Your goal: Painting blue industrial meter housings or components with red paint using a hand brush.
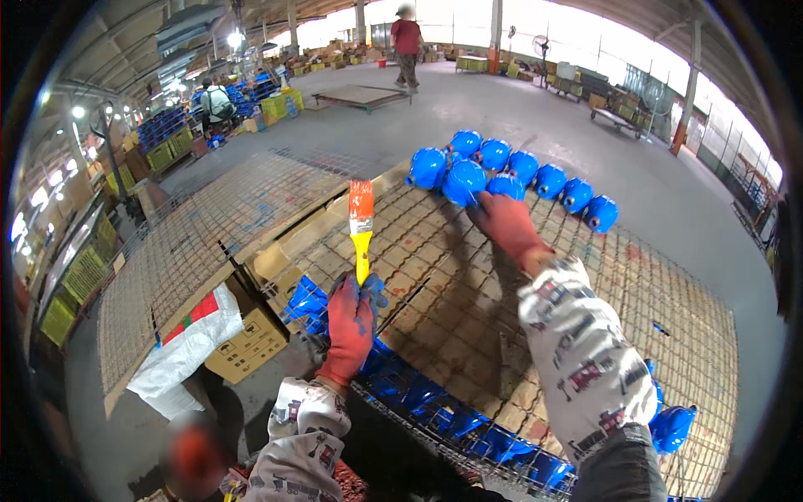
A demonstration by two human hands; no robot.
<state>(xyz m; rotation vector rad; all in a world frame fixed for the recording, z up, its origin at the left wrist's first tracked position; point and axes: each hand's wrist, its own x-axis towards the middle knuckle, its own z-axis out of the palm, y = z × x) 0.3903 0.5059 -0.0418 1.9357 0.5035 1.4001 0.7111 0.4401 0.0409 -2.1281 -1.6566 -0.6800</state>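
Observation:
My left hand [350,322], in a red glove stained with dark paint, is closed around the yellow handle of a paintbrush [361,226]. The brush stands upright, its bristles coated orange-red. Stretched forward over the wire-mesh table [577,276], my right hand [510,224], also red-gloved, has its fingertips on a glossy blue rounded part [507,185]. Its grip is partly hidden by the glove. Beside it, another blue part [464,181] belongs to a cluster of several at the far edge. Some of them show a small reddish spot at one end.
More blue parts [672,427] lie at the right near edge, and others line the near edge below the mesh. A second mesh table [209,209], a cardboard box [247,343] and a white sack [188,351] are at the left. A person [406,46] stands far off.

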